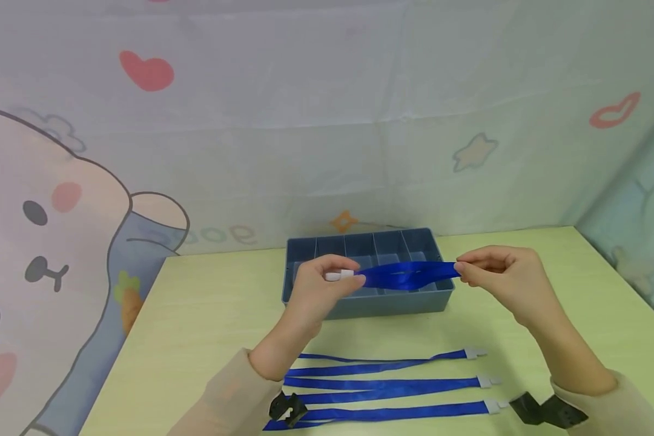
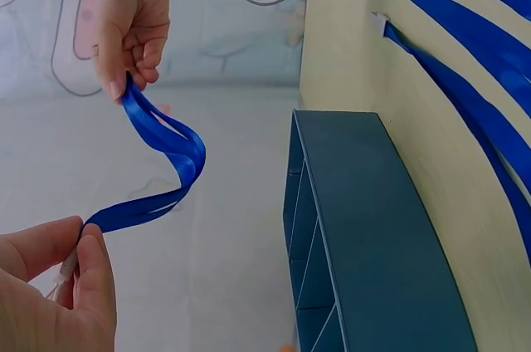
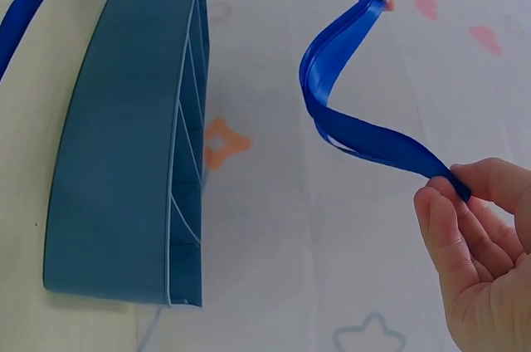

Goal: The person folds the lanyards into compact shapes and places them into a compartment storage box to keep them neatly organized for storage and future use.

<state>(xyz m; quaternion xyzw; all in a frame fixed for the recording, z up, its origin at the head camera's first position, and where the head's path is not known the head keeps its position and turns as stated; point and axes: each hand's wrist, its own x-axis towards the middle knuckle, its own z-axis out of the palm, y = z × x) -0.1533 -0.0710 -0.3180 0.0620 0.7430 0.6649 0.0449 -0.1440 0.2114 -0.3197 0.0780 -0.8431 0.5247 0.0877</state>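
Above the blue-grey divided box (image 1: 392,306), a blue lanyard (image 1: 409,275) hangs between my two pinches! Thumb and fingers of my left hand (image 1: 318,284) are closed on the end with the white clip (image 1: 347,274); my right hand (image 1: 507,275) nips the opposite end, thumb to fingertips, just the strap's thickness between. Loose curve there, strands slightly parted! Three more lanyards (image 1: 398,385) lie in front of the box. Any writing? Faint letters (image 1: 243,234) on the cloth (image 1: 305,151) behind the box, leftward; I can't read the word.
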